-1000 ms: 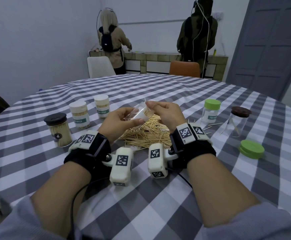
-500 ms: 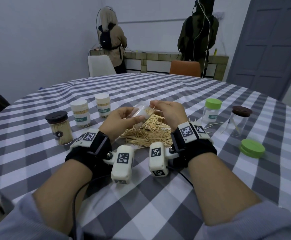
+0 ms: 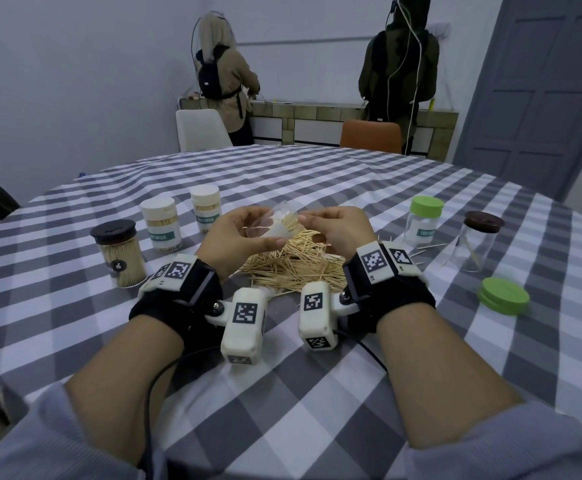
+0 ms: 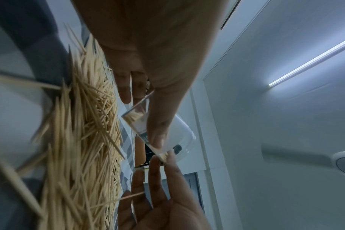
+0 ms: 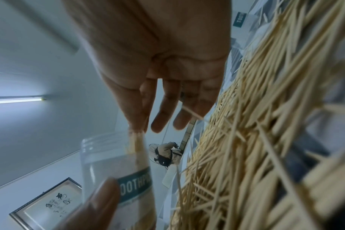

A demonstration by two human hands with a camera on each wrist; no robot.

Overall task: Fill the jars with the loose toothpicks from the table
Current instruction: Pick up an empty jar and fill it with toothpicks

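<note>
My left hand (image 3: 237, 237) holds a clear plastic jar (image 3: 275, 225) up above the bench (image 3: 317, 174). My thumb and fingers are curled round it. The jar is tipped on its side, with its open mouth turned toward my right hand (image 3: 338, 230). It has a green label that says TOOTHPICK, seen from the right wrist (image 5: 135, 185).

My right hand pinches a little bunch of toothpicks (image 5: 135, 140) between thumb and first finger. The tips of the bunch are right at the mouth of the jar. My other fingers hang loose.

Under my hands is the big pile of loose toothpicks (image 3: 293, 265) on the grey and white checked cloth.

To the left stand three full jars: one with a dark lid (image 3: 118, 252) and two with white lids (image 3: 161, 225) (image 3: 206, 207). They are close together.

To the right stands a jar with a green lid (image 3: 424, 220), and beside it a jar with a brown lid (image 3: 474, 242) that has only a few toothpicks in it. A loose green lid (image 3: 504, 296) lies flat on the bench, nearer to me than those two jars. A few stray toothpicks lie near them.
</note>
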